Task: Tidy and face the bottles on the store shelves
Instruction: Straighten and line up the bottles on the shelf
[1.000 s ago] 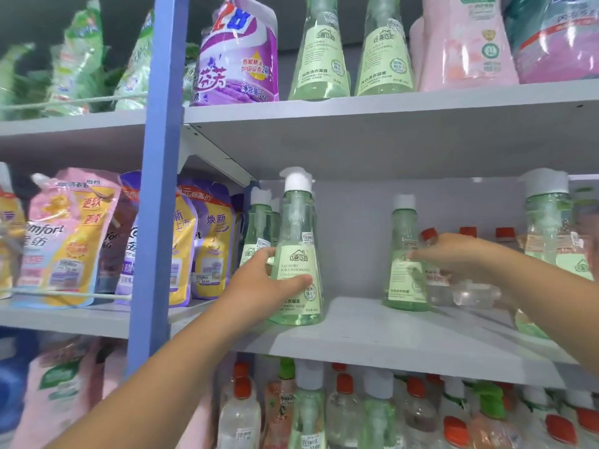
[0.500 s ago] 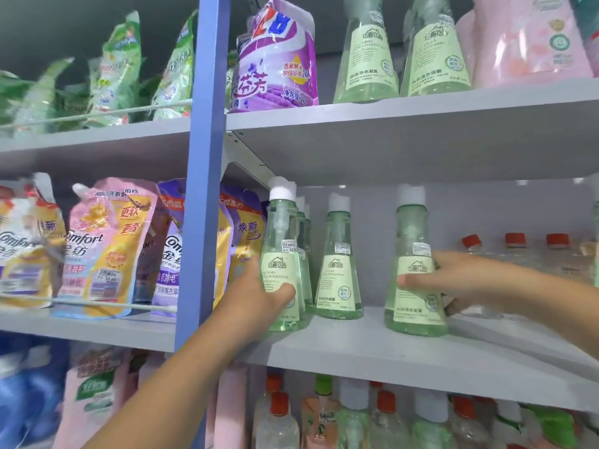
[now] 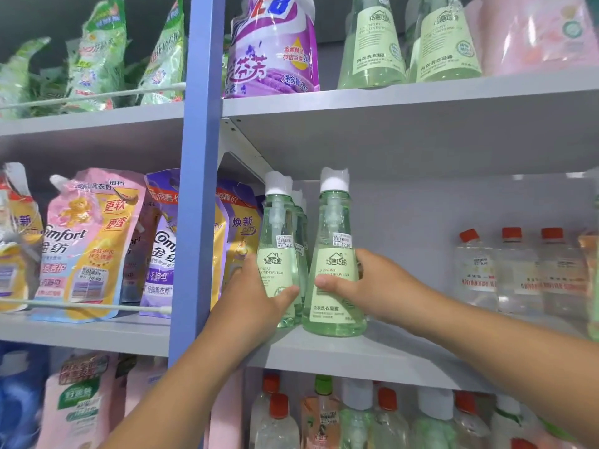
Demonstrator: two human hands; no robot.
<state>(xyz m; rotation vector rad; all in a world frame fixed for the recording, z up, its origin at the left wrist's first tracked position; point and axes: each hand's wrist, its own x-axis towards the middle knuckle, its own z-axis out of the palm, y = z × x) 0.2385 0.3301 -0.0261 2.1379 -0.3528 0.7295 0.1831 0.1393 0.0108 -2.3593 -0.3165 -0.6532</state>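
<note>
The grey middle shelf [image 3: 405, 354] is lying open to the right of two upright green bottles near its front edge. The left hand [image 3: 256, 299] is gripping the left bottle [image 3: 278, 254]; the right hand [image 3: 379, 286] is wrapping the right bottle [image 3: 334, 264], both holding pale green liquid.

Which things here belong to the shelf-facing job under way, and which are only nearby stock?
In the job:
left hand on the left green bottle
right hand on the right green bottle
middle shelf

Only nearby:
softener pouches
red-capped clear bottles
purple detergent bag
</note>
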